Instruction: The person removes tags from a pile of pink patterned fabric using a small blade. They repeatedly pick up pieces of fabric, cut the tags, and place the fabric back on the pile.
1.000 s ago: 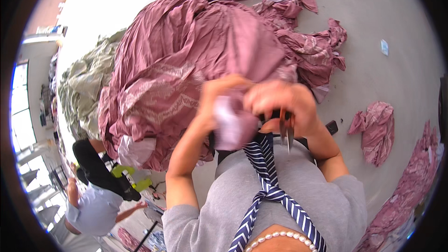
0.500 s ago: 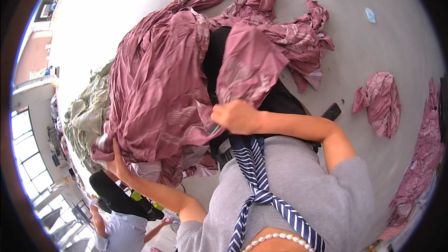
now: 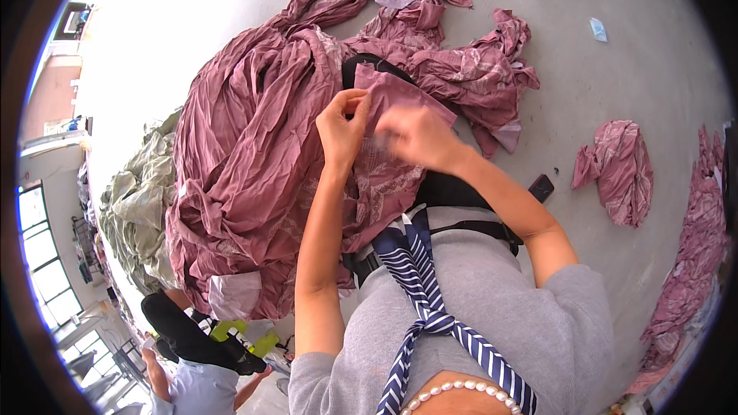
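Observation:
A large heap of dusty-pink patterned fabric spreads in front of me and over my lap. My left hand pinches the upper edge of a pink fabric piece, thumb and fingertips together. Just to its right, my right hand is curled closed over the same piece and blurred by motion. A small dark shape shows at its fingers, too smeared to name. Below both hands the piece hangs down across my dark-clothed legs.
Pale green fabric lies at the left. A phone is on the floor by my right side, with a bundled pink cloth beyond it. More pink fabric lines the far right. Another person is at lower left.
My left hand has left the heap's left side and come to the middle, gripping the fabric edge. My right hand has risen and moved slightly right, next to it. The lap piece has dropped lower.

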Tool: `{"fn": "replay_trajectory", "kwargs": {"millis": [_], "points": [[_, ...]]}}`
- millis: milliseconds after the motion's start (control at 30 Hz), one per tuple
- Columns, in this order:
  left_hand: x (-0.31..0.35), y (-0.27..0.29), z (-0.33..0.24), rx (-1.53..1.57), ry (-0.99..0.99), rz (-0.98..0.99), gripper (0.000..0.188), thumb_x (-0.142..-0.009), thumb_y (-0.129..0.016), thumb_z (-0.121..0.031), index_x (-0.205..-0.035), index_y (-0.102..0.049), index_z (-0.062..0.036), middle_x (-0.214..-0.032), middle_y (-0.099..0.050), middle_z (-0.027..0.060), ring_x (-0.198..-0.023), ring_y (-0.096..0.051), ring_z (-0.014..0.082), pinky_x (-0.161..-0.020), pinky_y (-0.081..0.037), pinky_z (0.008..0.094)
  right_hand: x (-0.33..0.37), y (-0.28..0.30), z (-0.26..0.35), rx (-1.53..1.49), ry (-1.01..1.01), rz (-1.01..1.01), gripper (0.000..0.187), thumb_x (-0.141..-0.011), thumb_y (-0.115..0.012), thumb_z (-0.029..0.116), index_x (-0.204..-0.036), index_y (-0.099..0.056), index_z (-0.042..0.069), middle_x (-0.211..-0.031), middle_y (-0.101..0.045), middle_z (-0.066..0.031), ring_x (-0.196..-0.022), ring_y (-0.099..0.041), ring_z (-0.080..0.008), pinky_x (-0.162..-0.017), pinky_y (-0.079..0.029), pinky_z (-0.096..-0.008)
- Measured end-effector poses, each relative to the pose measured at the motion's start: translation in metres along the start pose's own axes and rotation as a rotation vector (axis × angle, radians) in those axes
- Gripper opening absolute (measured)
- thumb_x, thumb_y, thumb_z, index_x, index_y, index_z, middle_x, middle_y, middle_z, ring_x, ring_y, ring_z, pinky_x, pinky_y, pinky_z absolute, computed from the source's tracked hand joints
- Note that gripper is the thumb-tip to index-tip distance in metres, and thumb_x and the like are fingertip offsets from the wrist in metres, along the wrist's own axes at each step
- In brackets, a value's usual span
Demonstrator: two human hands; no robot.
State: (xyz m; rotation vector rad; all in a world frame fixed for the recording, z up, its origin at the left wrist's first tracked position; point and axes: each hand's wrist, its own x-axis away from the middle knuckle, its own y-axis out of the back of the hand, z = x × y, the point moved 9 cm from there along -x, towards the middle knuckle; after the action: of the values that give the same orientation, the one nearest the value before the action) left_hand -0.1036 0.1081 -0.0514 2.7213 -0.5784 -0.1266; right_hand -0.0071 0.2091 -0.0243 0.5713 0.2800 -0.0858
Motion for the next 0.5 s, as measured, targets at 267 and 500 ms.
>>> {"fn": "replay_trajectory", "kwargs": {"millis": [267, 500], "points": [[-0.051, -0.015, 0.03, -0.235, 0.036, -0.027, 0.049, -0.083, -0.07, -0.032, -0.119, -0.059, 0.0001, -0.09, -0.066, 0.0119, -0.057, -0.058, 0.0101, -0.045, -0.045, 0.0253, -0.009, 0.012, -0.05, 0.233, -0.097, -0.215, 0.02, -0.071, -0.068, 0.01, -0.09, -0.062, 0.007, -0.084, -0.06, -0.0098, -0.077, -0.062, -0.0284, -0.065, -0.051, -0.039], [-0.036, -0.011, 0.019, -0.149, 0.213, 0.117, 0.024, -0.079, -0.063, -0.011, -0.098, -0.067, 0.0027, -0.073, -0.066, 0.0054, -0.065, -0.061, 0.01, -0.057, -0.048, 0.024, 0.005, -0.013, -0.003, 0.471, 0.088, -0.14, 0.009, -0.072, -0.061, 0.008, -0.08, -0.056, 0.007, -0.076, -0.055, -0.0077, -0.069, -0.062, -0.0243, -0.059, -0.05, -0.0345]]}}
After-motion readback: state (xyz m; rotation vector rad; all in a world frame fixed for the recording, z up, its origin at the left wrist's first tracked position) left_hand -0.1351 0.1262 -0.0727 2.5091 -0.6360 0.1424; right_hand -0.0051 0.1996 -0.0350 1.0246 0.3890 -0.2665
